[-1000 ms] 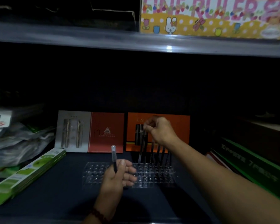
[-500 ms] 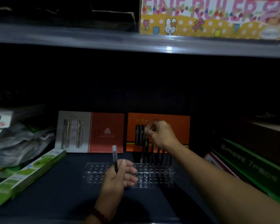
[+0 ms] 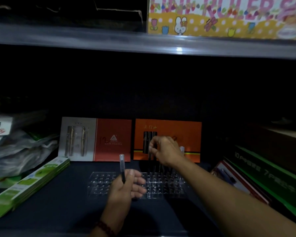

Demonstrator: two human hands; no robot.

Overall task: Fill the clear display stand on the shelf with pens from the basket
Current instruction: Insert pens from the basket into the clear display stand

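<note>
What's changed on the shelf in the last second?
The right hand sank a little toward the clear display stand, its fingers still pinching a dark pen. The left hand kept holding its clear-capped pen upright in the same spot; the stand did not move.

A display stand [image 3: 102, 183] lies flat at the middle of the lower shelf [image 3: 58, 211]. Standing pens [image 3: 159, 168] occupy its right part, with the right hand [image 3: 166, 149] at their tops. Nearer, the left hand [image 3: 125, 187] holds a pen [image 3: 122, 166] upright over the stand's middle. Behind the stand, a left gift box [image 3: 96, 139] and a right gift box [image 3: 186, 134] stand side by side. Flat packs [image 3: 29, 183] lie to the left, stacked boxes [image 3: 272, 177] to the right. A ruler box [image 3: 225, 16] sits on the upper shelf [image 3: 143, 40].
</note>
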